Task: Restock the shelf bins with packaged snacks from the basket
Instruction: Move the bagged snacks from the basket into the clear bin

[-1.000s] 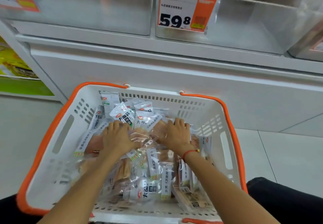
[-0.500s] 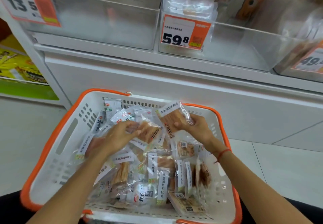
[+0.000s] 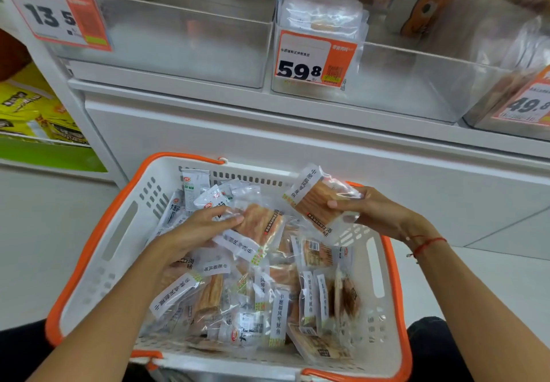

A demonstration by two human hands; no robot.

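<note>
A white basket with an orange rim (image 3: 98, 250) sits low in front of me, full of several clear snack packets with white labels. My right hand (image 3: 369, 212) grips one packet of brown strips (image 3: 315, 200) lifted above the basket's far right corner. My left hand (image 3: 196, 229) pinches another such packet (image 3: 262, 224) by its edge, just above the pile. Above stand clear shelf bins: one (image 3: 184, 42) behind the 13.5 tag looks bare, and another (image 3: 401, 84) behind the 59.8 tag holds a few packets at its back.
A white shelf ledge (image 3: 297, 107) runs under the bins with a white panel below it. A third bin with a 49.8 tag (image 3: 526, 107) is at the right. Yellow bags (image 3: 29, 113) fill a shelf at the left. My dark trouser knees flank the basket on the pale tiled floor.
Both hands went from resting on the pile to each holding a packet. The right hand has raised its packet above the basket rim, and my view has tilted up toward the bins.
</note>
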